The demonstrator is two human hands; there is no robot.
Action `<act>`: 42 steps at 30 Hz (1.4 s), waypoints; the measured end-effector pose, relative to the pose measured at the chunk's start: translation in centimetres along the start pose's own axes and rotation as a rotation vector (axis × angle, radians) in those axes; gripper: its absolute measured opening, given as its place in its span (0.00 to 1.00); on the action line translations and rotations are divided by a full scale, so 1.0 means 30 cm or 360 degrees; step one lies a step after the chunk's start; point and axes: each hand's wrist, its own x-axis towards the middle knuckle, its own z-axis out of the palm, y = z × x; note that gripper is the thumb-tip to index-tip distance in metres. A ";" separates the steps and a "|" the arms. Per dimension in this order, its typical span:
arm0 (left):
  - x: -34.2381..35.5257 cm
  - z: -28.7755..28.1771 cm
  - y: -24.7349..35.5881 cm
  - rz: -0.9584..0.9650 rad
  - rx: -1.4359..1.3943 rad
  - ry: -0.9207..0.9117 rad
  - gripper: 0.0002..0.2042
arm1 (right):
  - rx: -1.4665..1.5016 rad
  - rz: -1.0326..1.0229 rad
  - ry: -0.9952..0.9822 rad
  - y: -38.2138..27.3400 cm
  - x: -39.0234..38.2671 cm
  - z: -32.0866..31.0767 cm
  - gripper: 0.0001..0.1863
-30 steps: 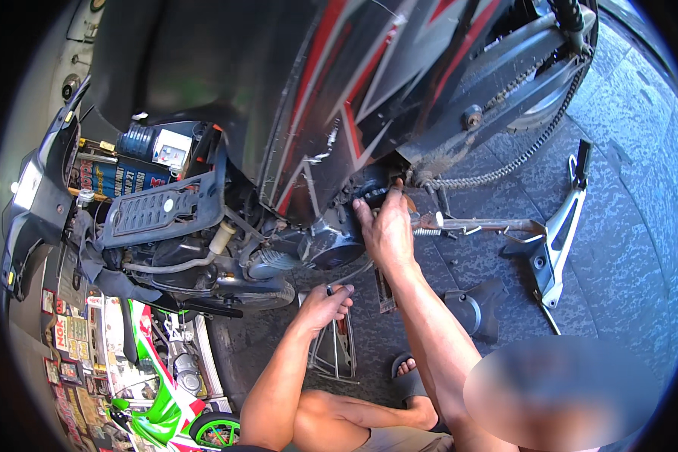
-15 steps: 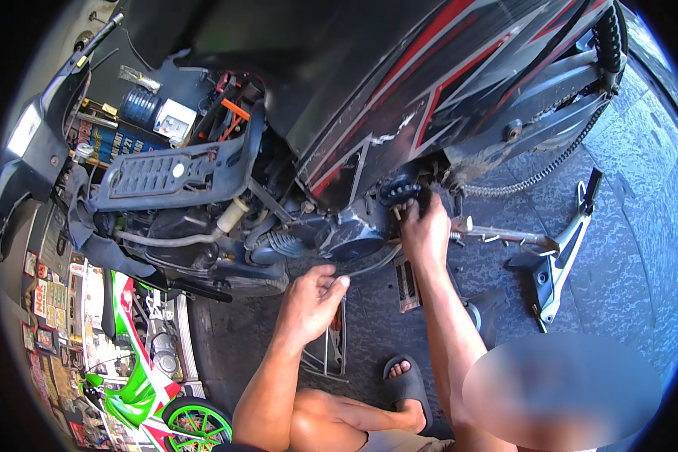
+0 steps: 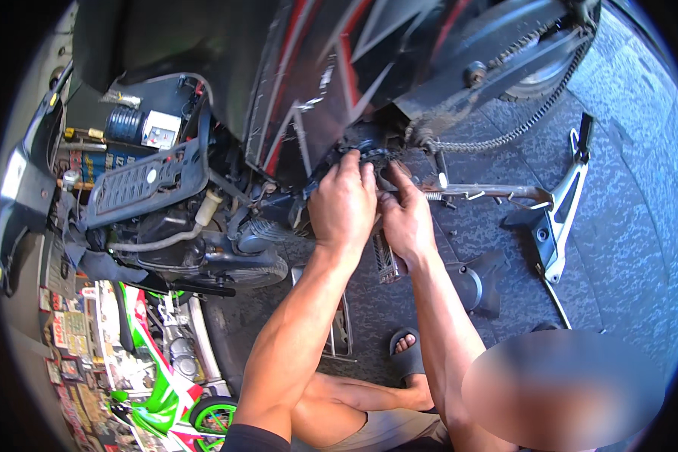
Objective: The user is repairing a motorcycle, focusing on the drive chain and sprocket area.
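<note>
Both my hands meet at the greasy engine area of a black motorcycle with red and grey side panels. My left hand reaches up with its fingers bent against dark parts under the panel. Close beside it on the right, my right hand has its fingers curled at the same spot. What each hand grips is hidden by the fingers and shadow. A drive chain hangs slack from just right of the hands toward the rear wheel.
Right of my hands extends a metal stand bar, beside a silver footrest bracket on the dark floor. A black footboard lies left. A green-and-white motorcycle stands lower left. My sandalled foot is below.
My left hand has moved up and right from below the engine to join the right hand. The right hand shifted slightly left in view. The view has turned, moving the motorcycle left and up.
</note>
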 end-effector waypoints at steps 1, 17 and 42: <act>0.012 0.002 0.010 0.0025 0.0060 0.0014 0.14 | 0.0102 0.0023 -0.0050 0.007 0.006 0.001 0.28; 0.082 0.013 -0.023 0.0294 0.0285 -0.0160 0.11 | 0.0084 -0.0127 -0.0189 -0.008 0.017 -0.024 0.37; 0.090 0.061 -0.027 0.0272 0.0173 0.0036 0.11 | -0.0251 -0.0072 -0.0242 -0.031 0.007 -0.023 0.41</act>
